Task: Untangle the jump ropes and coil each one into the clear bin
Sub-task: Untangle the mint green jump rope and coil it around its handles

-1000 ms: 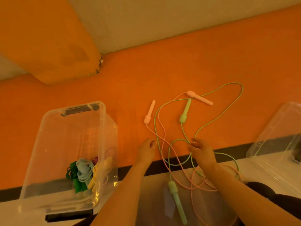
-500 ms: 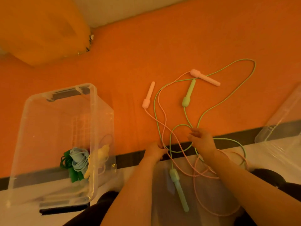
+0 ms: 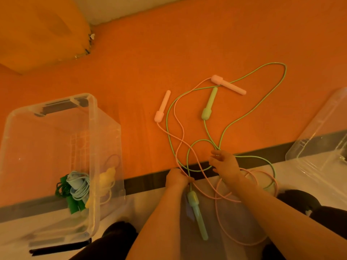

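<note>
Dim, warm orange light tints everything; soft focus overall, wide-angle bending at the edges, faint glare on the clear bin [image 3: 93,128].

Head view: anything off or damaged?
Pink rope and green rope cross repeatedly, still tangled, between both hands. Torn edge with debris on the orange block, upper left. Nothing spilled.

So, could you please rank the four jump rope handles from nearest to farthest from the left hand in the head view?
From the left hand:
1. Near green handle, just below it.
2. Left pink handle, straight beyond.
3. Far green handle, beyond, rightward.
4. Right pink handle, farthest, upper right.
</note>
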### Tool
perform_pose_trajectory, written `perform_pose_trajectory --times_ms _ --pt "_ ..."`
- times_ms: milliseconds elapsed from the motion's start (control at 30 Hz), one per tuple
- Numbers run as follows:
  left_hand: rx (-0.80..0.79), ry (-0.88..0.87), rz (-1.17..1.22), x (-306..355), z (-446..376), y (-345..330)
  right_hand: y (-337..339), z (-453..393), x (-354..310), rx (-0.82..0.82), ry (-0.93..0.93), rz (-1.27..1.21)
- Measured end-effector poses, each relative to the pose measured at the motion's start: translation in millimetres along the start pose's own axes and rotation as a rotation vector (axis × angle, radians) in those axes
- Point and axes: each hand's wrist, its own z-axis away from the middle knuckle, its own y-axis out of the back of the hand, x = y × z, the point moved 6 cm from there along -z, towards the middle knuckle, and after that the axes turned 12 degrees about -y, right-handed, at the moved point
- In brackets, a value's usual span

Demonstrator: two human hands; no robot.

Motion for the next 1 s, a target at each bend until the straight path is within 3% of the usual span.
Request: perform_pose_trajectory --times_ms 267,567,800,900,1000 --pt "0.144 -0.150 0.244 49 -22 28 -10 3 -2 -0.017 -0.011 -0.018" --pt "0.215 -0.188 0.359 84 -44 44 -30 2 1 0.006 0.021 0.294" --pt "0.222 -0.132 0.380 79 -45 36 -44 8 -7 0.152 0.097 0.539" --pt "0.178 -0.134 0.411 83 -46 35 -52 8 -7 0.166 0.069 0.512" --pt "0.097 -0.144 0.445 87 -46 34 -54 -1 -7 0.181 -0.031 0.303"
